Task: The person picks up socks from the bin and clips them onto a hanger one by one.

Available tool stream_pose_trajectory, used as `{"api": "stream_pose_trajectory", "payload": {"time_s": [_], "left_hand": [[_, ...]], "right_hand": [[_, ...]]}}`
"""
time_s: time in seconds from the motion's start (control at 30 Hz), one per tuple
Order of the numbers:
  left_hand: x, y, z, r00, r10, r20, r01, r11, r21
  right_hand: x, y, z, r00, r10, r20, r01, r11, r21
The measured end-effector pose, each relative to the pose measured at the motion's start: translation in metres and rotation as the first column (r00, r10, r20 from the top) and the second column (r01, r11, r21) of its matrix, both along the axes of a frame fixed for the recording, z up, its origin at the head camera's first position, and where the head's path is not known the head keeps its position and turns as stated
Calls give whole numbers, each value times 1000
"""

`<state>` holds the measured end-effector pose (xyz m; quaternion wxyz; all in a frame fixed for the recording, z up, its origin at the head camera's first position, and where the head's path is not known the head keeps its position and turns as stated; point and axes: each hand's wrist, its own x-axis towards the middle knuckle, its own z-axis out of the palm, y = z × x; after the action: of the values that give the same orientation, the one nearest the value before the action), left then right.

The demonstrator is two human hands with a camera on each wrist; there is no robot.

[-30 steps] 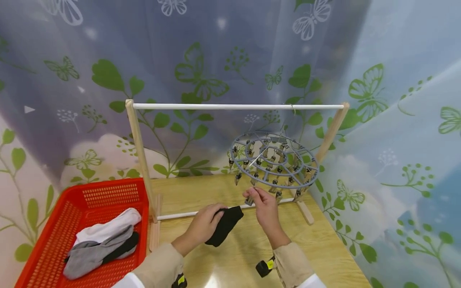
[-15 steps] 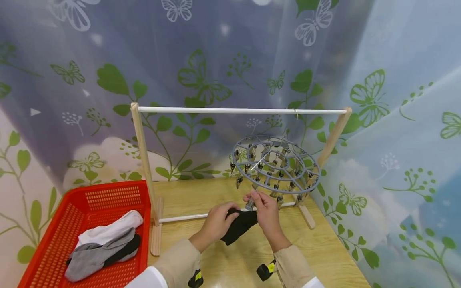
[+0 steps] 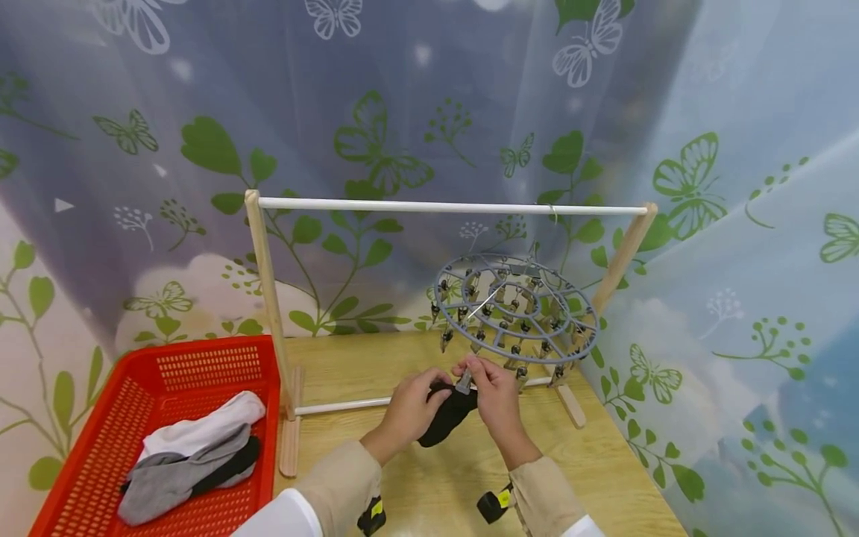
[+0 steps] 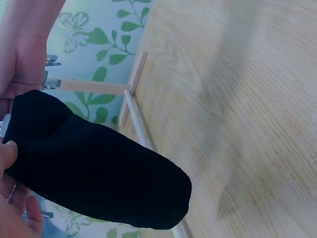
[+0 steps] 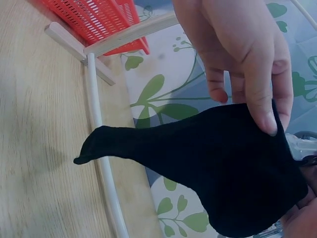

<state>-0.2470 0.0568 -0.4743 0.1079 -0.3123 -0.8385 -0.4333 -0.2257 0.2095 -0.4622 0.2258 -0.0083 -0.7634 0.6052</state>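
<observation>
A black sock (image 3: 446, 419) hangs toe-down between my hands, below the near edge of a round grey clip hanger (image 3: 517, 306). My left hand (image 3: 411, 409) pinches the sock's opening, thumb on the near side. In my right hand (image 3: 495, 394) is a grey clothes clip (image 3: 464, 382) hanging from the ring, held between thumb and fingers at the sock's top edge. The right wrist view shows the clip (image 5: 299, 146) right beside the cuff of the sock (image 5: 198, 144). Whether its jaws have closed on the fabric I cannot tell.
A red basket (image 3: 268, 418) on the left holds white, grey and black socks (image 3: 188, 455). The hanger hangs from the white top bar (image 3: 403, 206) of a wooden-legged rack (image 3: 265, 298). Several more clips dangle around the ring. A lower white bar (image 3: 342, 406) crosses behind my hands.
My left hand has carried the sock rightward and up to the clip in my right hand. The right hand has stayed nearly in place, and the sock's top edge now meets the clip.
</observation>
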Motion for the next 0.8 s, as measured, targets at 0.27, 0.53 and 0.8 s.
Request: {"api": "stream_pose_trajectory", "payload": {"time_s": [0.27, 0.53, 0.8], "left_hand": [[-2, 2, 4, 997, -23, 73, 21, 999, 28], [-3, 2, 6, 997, -17, 78, 12, 998, 65], [-6, -1, 5, 992, -31, 120, 22, 997, 79]], "right_hand": [[13, -12, 22, 997, -55, -45, 61, 987, 150], [3, -6, 7, 994, -76, -80, 90, 977, 192], [5, -1, 2, 1000, 13, 14, -16, 983, 183]]}}
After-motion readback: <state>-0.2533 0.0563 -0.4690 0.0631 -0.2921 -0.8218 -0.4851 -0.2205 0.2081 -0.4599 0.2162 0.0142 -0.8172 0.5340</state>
